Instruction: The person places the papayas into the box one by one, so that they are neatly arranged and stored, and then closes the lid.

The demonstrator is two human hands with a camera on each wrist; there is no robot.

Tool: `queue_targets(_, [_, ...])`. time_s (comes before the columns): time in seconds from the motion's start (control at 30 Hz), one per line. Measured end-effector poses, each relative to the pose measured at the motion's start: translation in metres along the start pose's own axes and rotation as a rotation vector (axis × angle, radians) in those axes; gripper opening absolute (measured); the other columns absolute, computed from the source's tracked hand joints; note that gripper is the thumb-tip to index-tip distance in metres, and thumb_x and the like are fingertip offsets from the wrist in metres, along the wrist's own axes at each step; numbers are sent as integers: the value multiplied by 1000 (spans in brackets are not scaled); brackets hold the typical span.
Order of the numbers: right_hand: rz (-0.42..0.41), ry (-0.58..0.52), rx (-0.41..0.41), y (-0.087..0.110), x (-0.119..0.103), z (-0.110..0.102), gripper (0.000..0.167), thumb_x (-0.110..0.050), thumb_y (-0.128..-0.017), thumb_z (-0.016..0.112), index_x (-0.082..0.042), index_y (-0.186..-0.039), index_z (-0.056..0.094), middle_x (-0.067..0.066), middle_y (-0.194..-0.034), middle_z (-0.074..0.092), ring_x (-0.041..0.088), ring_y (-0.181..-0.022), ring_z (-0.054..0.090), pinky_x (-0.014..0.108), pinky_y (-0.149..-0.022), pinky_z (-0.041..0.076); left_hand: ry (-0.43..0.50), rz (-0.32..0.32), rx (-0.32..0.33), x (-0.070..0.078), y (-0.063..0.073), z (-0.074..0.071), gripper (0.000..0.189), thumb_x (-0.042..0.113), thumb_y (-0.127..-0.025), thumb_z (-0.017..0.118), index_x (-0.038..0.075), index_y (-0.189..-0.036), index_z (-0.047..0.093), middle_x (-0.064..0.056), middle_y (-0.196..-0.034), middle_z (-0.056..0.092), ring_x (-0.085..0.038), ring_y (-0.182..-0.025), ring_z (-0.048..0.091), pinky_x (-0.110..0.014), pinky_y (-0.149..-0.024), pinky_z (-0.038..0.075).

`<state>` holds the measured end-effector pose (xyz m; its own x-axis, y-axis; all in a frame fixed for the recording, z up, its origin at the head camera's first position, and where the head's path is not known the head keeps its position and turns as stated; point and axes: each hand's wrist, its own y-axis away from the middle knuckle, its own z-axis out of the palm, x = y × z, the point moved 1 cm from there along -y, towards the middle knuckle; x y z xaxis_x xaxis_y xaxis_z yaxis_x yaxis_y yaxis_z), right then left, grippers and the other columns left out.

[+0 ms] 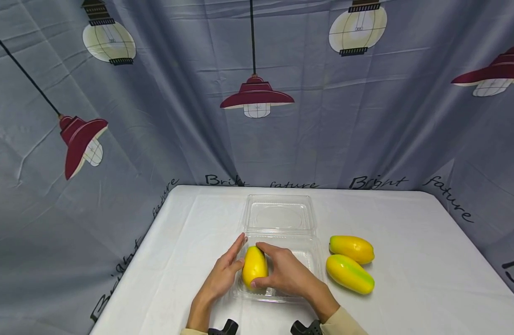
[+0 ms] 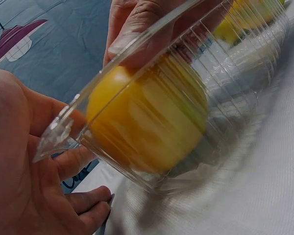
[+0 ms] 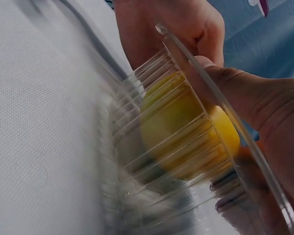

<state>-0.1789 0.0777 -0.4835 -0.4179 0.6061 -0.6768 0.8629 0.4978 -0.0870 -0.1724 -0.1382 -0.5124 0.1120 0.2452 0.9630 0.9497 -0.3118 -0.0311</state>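
A yellow oblong fruit (image 1: 254, 268) sits inside the left part of a clear plastic clamshell box (image 1: 309, 253), lengthwise from front to back. My right hand (image 1: 288, 272) holds it, thumb at the near end and fingers at the far end. Fairly straight fingers show on my left hand (image 1: 221, 274), which lies along the left rim of the box with its thumb close to the fruit. In the left wrist view the fruit (image 2: 147, 117) shows through the ribbed wall, with the right thumb on top. From the right wrist, the fruit (image 3: 171, 127) appears behind the same ribbing.
Two more yellow fruits lie right of the box: one farther back (image 1: 352, 249) and a green-streaked one (image 1: 350, 274) nearer. The box's lid (image 1: 278, 215) lies folded back, away from me. A white cloth (image 1: 190, 232) covers the table, and a grey printed curtain (image 1: 177, 116) hangs behind.
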Motion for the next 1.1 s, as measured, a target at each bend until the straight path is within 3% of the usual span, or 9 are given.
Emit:
queue_targets(0.53, [19, -28, -6, 11, 5, -16, 106, -56, -79, 95, -2, -160, 54, 15, -163, 58, 38, -148, 59, 60, -121, 49, -19, 10, 12, 2, 1, 0, 68, 4, -110, 46, 9, -175, 26, -17, -179, 32, -39, -170, 17, -63, -136, 10])
queue_targets(0.87, [51, -55, 7, 31, 11, -48, 92, -54, -83, 94, -15, -159, 59, 4, -161, 62, 34, -148, 60, 61, -120, 50, -14, 13, 5, 2, 1, 0, 69, 2, -109, 46, 8, -175, 24, -16, -179, 32, -38, -170, 17, -61, -136, 10])
queue_targets(1.1, [78, -17, 28, 50, 18, -78, 92, -60, -82, 91, -21, -159, 59, -2, -161, 61, 31, -150, 58, 59, -121, 49, -32, 5, 3, 1, -1, 0, 68, 5, -111, 44, 8, -175, 22, -15, -180, 30, -37, -170, 18, -61, -137, 12])
